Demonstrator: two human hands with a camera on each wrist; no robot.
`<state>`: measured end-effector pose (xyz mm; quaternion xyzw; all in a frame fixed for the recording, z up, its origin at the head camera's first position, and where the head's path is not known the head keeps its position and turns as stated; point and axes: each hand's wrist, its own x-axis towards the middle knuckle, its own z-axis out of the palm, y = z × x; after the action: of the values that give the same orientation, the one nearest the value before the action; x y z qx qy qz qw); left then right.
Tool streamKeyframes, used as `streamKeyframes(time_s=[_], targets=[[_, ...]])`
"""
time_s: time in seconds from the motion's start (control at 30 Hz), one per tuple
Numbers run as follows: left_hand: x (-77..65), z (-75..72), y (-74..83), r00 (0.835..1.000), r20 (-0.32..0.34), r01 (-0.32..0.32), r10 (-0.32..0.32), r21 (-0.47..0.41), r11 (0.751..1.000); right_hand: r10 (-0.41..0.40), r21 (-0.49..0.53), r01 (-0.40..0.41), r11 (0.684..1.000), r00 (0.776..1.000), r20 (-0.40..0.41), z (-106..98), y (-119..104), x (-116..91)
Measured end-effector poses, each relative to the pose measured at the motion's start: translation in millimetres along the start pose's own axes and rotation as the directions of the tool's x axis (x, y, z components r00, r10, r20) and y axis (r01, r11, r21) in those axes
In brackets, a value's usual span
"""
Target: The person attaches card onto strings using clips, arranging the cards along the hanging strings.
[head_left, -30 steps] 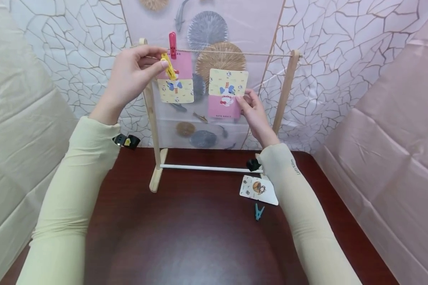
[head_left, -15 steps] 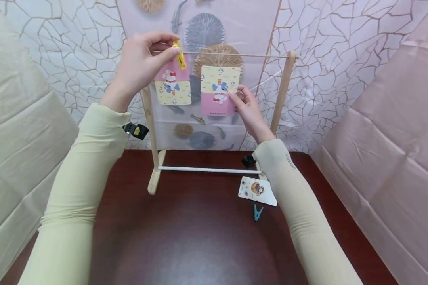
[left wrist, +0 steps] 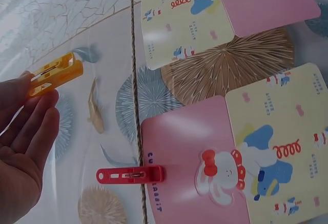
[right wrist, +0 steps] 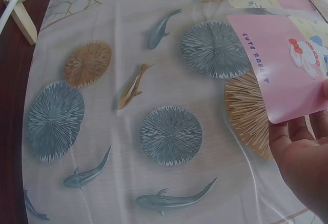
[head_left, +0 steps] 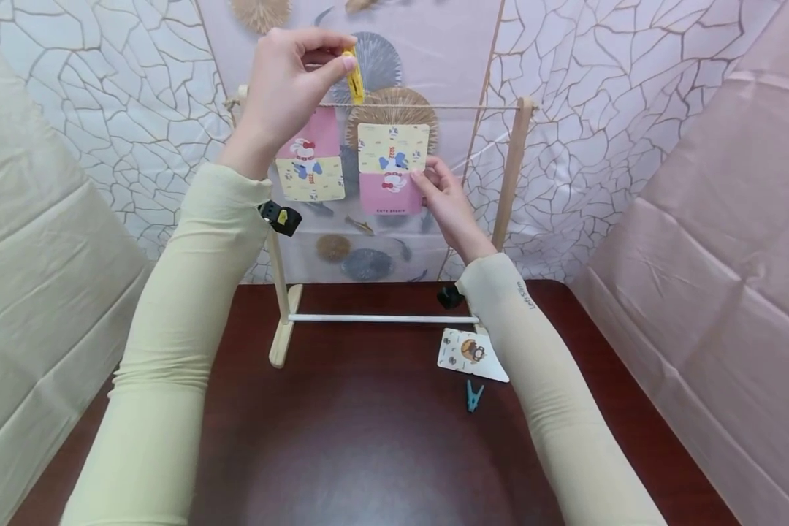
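Observation:
My left hand (head_left: 286, 91) pinches a yellow clothespin (head_left: 356, 82) between thumb and fingers, just above the string (head_left: 460, 108). In the left wrist view the clothespin (left wrist: 56, 74) stands off to the left of the string. My right hand (head_left: 450, 204) grips the right edge of a pink-and-yellow rabbit card (head_left: 376, 191), whose yellow half is uppermost close below the string. A matching card (head_left: 314, 172) hangs to its left, pink half up and partly hidden behind my left hand in the head view. A red clothespin (left wrist: 130, 175) fixes that card to the string.
The string runs between two wooden posts (head_left: 513, 172) of a stand with a white lower bar (head_left: 381, 318). On the dark red table (head_left: 355, 431) lie a white card with an animal picture (head_left: 467, 353) and a teal clothespin (head_left: 474, 397). Patterned cloth hangs behind.
My left hand has moved up and to the right with the yellow clothespin, from in front of the hanging card to above the string. The right hand's card has shifted slightly left.

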<state>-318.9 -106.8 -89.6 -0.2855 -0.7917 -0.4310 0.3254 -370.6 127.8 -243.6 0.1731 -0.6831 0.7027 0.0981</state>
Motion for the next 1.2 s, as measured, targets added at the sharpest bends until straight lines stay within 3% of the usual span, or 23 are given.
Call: streamKeyframes(time_s=[0.77,1.2], targets=[[26.2,33.2,-2.5,0.998,0.052,0.027,-0.023,-0.069,0.997,0.018,-0.001,-0.018,1.000,1.000,-0.005,7.7,-4.9,6.2],[36.1,45.1,-10.8,0.991,0.087,0.111,-0.105,-0.055,0.992,0.033,0.006,-0.033,0.999,0.999,-0.014,7.0,-6.0,7.5]])
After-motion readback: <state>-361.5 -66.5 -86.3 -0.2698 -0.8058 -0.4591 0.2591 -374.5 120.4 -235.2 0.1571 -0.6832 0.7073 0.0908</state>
